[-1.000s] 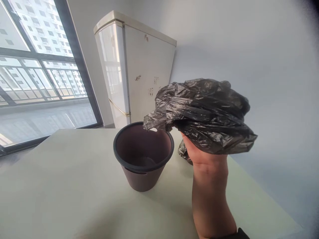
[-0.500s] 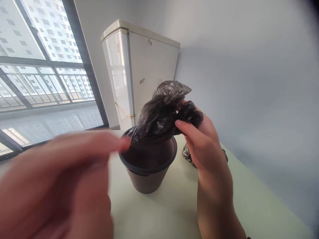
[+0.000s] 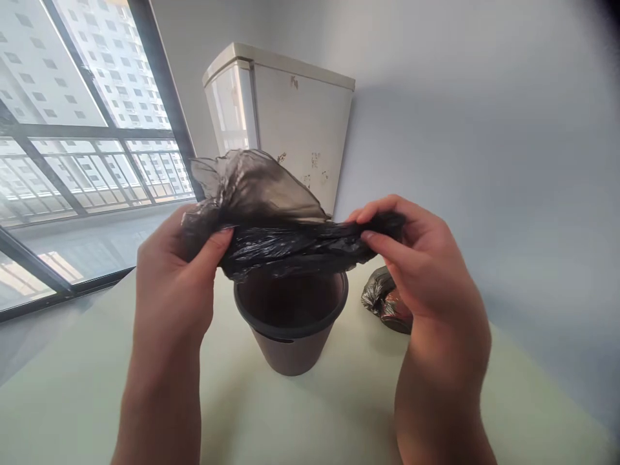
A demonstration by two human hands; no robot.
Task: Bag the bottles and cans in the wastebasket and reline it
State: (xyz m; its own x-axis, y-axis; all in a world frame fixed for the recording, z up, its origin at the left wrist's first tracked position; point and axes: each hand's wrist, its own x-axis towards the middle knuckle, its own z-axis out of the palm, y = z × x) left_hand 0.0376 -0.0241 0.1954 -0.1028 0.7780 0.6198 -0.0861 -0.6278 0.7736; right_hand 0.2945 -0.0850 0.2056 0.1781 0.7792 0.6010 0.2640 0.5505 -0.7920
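Stretching between both hands, a black plastic bag hangs in the air directly above the open mouth of a dark brown bin, close over its rim though whether it touches is hard to tell. The left hand is clenched on the bag's left end, thumb pressed against the crumpled film, and a thin translucent flap of the plastic rises above that hand. The right hand pinches the bag's right end between thumb and forefinger, the other fingers curled behind it. Between the two grips the bag is bunched into a rough horizontal band. The bin stands upright on a pale table, roughly midway between the two forearms, and its inside looks bare as far as the view allows. Just beside the bin on the right, partly hidden behind the right hand, a second crumpled dark bag lies on the table top. Beyond the table a white fridge with worn patches on its side stands against a plain wall. To the left a large window with dark frames shows tall apartment blocks outside.
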